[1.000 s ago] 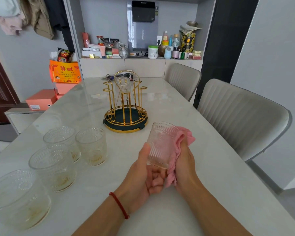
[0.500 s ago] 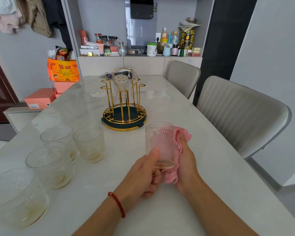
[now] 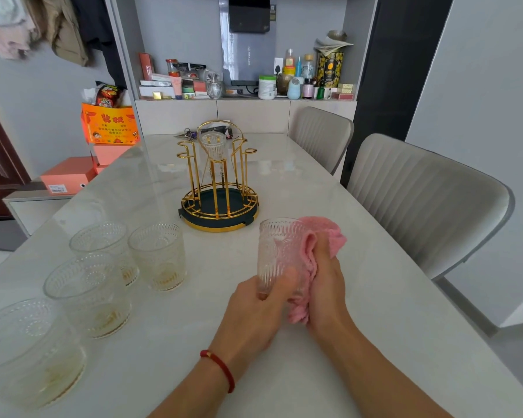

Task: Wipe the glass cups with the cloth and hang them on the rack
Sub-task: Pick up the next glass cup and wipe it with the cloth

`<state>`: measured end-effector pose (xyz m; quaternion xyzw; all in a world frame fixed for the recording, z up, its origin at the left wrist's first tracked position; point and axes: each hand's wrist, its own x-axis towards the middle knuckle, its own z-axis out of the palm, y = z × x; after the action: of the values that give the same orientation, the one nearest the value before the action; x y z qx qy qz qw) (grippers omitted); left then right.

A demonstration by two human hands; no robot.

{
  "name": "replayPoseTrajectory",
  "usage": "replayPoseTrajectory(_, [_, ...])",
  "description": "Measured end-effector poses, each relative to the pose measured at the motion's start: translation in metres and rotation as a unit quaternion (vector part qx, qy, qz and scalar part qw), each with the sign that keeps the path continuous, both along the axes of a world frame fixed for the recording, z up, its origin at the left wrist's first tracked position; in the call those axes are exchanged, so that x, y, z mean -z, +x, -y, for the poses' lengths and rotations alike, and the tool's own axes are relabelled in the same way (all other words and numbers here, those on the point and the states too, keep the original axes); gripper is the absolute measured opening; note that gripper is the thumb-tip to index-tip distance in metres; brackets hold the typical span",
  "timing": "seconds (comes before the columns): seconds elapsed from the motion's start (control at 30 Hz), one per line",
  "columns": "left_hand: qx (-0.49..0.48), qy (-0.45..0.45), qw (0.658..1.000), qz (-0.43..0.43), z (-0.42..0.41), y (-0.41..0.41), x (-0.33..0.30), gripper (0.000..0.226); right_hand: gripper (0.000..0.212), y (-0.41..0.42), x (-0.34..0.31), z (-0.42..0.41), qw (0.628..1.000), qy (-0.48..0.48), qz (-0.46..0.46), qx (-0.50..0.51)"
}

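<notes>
L hand (image 3: pixel 255 315) grips the glass cup (image 3: pixel 277 254) near its base, upright above the bench (image 3: pixel 360 342); R hand (image 3: pixel 326 285) presses pink cloth (image 3: pixel 320 236) to its side. Gold rack (image 3: pixel 219 188) beyond (one cup hung), four cups (image 3: pixel 157 256) left.

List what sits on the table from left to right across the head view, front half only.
Nearest ribbed glass cup → second ribbed glass cup → clear glass cup nearest the rack → left hand gripping the held glass cup → pink cloth in the right hand.

Both hands raised, close together, fingers (image 3: pixel 286 277) curled.
</notes>
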<state>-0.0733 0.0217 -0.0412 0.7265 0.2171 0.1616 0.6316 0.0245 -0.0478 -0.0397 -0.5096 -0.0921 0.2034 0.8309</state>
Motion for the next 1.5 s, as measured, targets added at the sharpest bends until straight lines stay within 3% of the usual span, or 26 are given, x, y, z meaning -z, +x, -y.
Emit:
replayPoseTrajectory(0.07, [0.029,0.016,0.999,-0.010,-0.006,-0.004,-0.002,0.062,0.065,0.005,0.002,0.001,0.997,0.021,-0.069,-0.042])
replayPoseTrajectory(0.2, [0.124,-0.096,0.986,-0.053,-0.015,-0.009,-0.013,0.066,0.095,0.008,0.004,0.000,0.979,0.065,-0.148,-0.121])
replayPoseTrajectory(0.3, [0.089,-0.093,0.989,-0.070,-0.009,-0.006,-0.014,0.071,0.085,0.008,0.002,-0.001,0.981,0.087,-0.153,-0.083])
replayPoseTrajectory(0.37, [0.020,-0.075,0.995,-0.065,0.000,0.000,-0.010,0.063,0.062,0.008,0.001,0.000,0.987,0.086,-0.135,-0.029])
replayPoseTrajectory(0.43, [-0.012,-0.058,0.998,-0.035,0.007,0.004,-0.004,0.053,0.057,0.006,0.002,0.000,0.993,0.074,-0.097,-0.004])
replayPoseTrajectory(0.53, [0.013,-0.033,0.999,-0.008,0.005,0.001,-0.001,0.051,0.060,0.004,0.002,0.001,0.994,0.073,-0.083,0.003])
replayPoseTrajectory(0.7, [0.133,-0.171,0.970,-0.108,-0.006,-0.009,-0.017,0.062,0.091,0.007,0.010,0.002,0.985,0.105,-0.119,-0.063])
replayPoseTrajectory(0.8, [0.112,-0.146,0.976,-0.116,-0.003,-0.006,-0.017,0.068,0.075,0.009,0.009,0.000,0.985,0.103,-0.134,-0.038])
replayPoseTrajectory(0.9, [0.044,-0.081,0.994,-0.065,0.007,-0.004,-0.012,0.056,0.056,0.008,0.003,0.001,0.991,0.086,-0.105,0.012])
replayPoseTrajectory(1.0, [0.045,-0.058,0.997,-0.032,0.008,-0.004,-0.008,0.058,0.052,0.005,-0.001,0.004,0.995,0.064,-0.078,0.019])
replayPoseTrajectory(1.07, [0.064,-0.098,0.991,-0.057,0.004,-0.006,-0.011,0.064,0.057,0.006,-0.001,0.005,0.993,0.070,-0.098,0.001])
replayPoseTrajectory(1.2, [0.132,-0.191,0.966,-0.110,0.001,-0.009,-0.016,0.070,0.093,0.005,0.001,0.003,0.982,0.102,-0.143,-0.072])
replayPoseTrajectory(1.33, [0.057,-0.109,0.989,-0.086,0.008,-0.003,-0.012,0.068,0.054,0.008,0.000,0.002,0.991,0.076,-0.106,-0.005])
replayPoseTrajectory(1.5, [0.061,-0.080,0.994,-0.036,0.006,-0.004,-0.007,0.061,0.053,0.005,0.000,0.006,0.996,0.054,-0.064,0.014])
